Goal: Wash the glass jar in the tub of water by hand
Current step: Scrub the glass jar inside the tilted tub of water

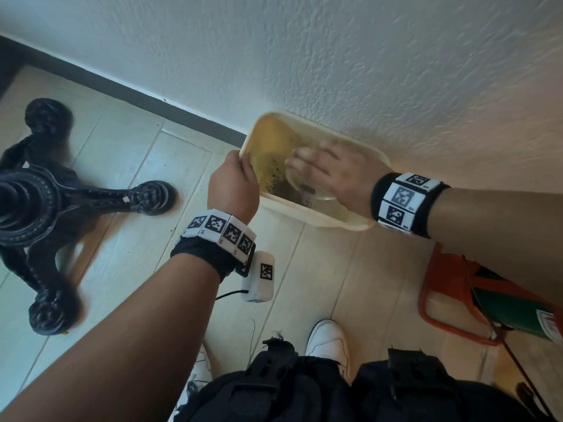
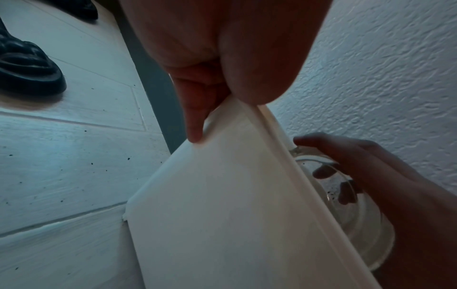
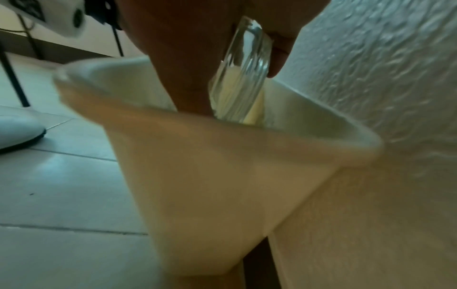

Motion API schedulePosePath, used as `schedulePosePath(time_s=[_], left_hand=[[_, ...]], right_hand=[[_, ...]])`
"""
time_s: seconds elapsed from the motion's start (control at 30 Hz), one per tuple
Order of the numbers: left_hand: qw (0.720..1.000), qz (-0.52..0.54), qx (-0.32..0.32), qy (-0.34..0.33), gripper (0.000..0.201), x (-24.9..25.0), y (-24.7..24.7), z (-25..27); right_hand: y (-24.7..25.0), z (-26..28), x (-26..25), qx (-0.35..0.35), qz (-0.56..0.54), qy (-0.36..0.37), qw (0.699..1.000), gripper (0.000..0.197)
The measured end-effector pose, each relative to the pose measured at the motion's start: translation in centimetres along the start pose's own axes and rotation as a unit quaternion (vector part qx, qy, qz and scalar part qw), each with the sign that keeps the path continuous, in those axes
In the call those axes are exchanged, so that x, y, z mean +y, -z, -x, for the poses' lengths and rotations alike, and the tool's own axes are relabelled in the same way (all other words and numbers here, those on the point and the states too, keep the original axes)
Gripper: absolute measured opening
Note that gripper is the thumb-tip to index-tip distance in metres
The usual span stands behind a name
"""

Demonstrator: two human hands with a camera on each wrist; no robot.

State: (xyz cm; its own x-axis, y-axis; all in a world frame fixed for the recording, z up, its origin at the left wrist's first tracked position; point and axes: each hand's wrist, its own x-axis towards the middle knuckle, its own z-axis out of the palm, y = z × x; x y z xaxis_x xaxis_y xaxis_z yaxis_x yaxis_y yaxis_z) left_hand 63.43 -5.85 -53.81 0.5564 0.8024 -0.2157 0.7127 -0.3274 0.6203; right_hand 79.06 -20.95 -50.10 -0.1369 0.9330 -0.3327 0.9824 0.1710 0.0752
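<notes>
We see a smooth cream plastic tub [image 1: 316, 219] against the textured wall; our left hand [image 1: 233, 185] pinches its rim, our right hand [image 1: 332, 175] grips the ribbed glass jar [image 3: 241, 82] inside.

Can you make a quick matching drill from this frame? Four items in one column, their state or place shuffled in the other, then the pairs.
Items:
1. left hand
2. right hand
3. glass jar
4. black stand

States or places:
A. transparent, held inside the tub
B. on the floor, left of the tub
C. pinches the rim of the tub
D. holds the jar from above

Pairs: 1-C, 2-D, 3-A, 4-B
</notes>
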Motion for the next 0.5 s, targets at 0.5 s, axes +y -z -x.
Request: schedulePosePath(time_s=[0.5], left_hand=[[1.000,0.001,0.015,0.008,0.028,0.3,-0.4,0.2]], right_hand=[[-0.8,1.2,0.4,0.016,0.013,0.026,0.999,0.072]])
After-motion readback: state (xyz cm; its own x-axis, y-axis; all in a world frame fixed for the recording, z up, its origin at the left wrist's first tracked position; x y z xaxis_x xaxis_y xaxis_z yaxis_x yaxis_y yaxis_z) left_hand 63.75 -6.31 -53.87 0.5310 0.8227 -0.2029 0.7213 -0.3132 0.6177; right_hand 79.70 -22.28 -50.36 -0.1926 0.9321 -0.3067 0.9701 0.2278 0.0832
